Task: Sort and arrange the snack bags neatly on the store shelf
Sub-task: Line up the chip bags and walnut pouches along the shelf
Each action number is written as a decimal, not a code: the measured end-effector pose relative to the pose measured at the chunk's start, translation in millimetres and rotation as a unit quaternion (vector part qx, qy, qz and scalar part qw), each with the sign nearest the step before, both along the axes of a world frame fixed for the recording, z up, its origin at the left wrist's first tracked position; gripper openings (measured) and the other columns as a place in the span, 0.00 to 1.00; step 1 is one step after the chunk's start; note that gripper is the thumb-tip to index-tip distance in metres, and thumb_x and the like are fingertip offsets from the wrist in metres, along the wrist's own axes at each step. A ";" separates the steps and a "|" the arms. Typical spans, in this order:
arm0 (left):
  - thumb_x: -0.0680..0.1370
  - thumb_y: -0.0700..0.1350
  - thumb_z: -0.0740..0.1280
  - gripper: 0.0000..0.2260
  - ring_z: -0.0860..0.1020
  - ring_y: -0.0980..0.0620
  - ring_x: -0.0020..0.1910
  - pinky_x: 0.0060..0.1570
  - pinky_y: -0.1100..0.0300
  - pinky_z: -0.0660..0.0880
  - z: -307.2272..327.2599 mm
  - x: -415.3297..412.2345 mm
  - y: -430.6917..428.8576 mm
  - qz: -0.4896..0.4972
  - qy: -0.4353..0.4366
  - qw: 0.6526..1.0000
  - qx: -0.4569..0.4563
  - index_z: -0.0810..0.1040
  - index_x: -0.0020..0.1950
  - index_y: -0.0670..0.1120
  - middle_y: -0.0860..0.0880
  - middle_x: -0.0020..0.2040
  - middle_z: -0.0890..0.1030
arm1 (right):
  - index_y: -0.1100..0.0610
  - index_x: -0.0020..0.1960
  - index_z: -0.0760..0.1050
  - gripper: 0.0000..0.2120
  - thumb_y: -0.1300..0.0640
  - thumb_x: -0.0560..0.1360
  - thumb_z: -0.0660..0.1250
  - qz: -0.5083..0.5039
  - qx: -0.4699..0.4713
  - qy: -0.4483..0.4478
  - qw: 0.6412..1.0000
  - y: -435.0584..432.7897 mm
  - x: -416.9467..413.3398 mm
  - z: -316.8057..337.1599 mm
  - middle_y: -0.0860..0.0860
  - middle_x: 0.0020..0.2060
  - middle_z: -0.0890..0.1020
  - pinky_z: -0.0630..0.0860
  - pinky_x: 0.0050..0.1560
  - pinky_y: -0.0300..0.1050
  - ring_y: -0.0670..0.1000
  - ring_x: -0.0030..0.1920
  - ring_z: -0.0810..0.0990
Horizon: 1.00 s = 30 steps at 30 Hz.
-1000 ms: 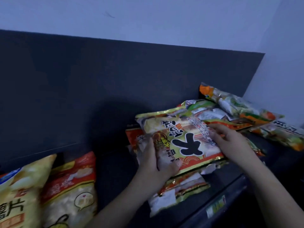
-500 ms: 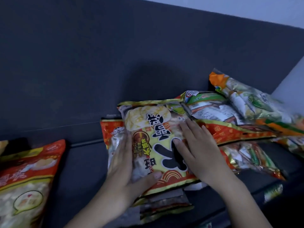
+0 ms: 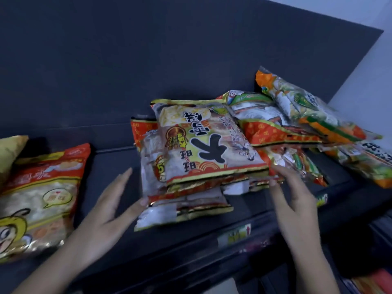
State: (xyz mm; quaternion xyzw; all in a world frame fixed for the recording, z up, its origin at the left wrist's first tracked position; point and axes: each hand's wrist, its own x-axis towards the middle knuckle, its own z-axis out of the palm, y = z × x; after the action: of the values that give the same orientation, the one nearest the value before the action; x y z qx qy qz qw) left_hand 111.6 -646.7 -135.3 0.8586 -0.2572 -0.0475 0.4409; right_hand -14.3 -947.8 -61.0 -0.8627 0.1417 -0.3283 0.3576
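My left hand point(image 3: 110, 209) and right hand point(image 3: 297, 200) have come off the top rice cracker bag point(image 3: 210, 143); spread flat, they now bracket the stack point(image 3: 191, 211), ready to square it.

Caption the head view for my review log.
Open left hand and right hand flank a stack of rice-cracker bags on a dark store shelf.

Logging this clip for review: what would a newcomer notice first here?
The stack of snack bags at centre, topped by a bag with a big black character, stands out. An open left hand and right hand flank it, touching its edges. A looser heap sprawls to the right; a red bag lies at left.
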 end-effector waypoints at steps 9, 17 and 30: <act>0.75 0.63 0.54 0.31 0.69 0.48 0.65 0.66 0.50 0.59 28.9 -93.8 102.0 0.042 -0.207 0.953 0.215 0.71 0.68 0.43 0.45 0.64 0.76 | 0.51 0.70 0.68 0.24 0.44 0.76 0.56 0.161 -0.201 0.152 0.954 142.1 -40.8 -27.1 0.44 0.65 0.73 0.61 0.64 0.37 0.44 0.66 0.66; 0.76 0.68 0.44 0.36 0.71 0.46 0.61 0.63 0.43 0.64 16.4 -151.4 214.2 0.154 -0.174 0.936 0.264 0.72 0.65 0.43 0.45 0.62 0.77 | 0.53 0.69 0.68 0.24 0.46 0.75 0.57 0.251 -0.234 0.166 0.925 237.6 -45.6 -35.1 0.48 0.64 0.74 0.65 0.65 0.43 0.46 0.65 0.67; 0.71 0.56 0.63 0.26 0.74 0.46 0.60 0.66 0.49 0.59 28.6 -208.8 303.3 0.364 -0.151 0.867 0.306 0.73 0.65 0.43 0.46 0.62 0.77 | 0.52 0.69 0.69 0.25 0.46 0.74 0.65 0.448 -0.257 0.132 0.846 366.2 4.3 -27.8 0.47 0.64 0.74 0.65 0.64 0.43 0.49 0.65 0.71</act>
State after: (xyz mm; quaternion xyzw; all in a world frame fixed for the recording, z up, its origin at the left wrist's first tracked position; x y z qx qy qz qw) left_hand -97.2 -343.4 -106.7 0.9798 0.0370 0.1704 0.0980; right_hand -9.9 -581.6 -88.9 -0.9287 -0.3036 -0.0402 0.2091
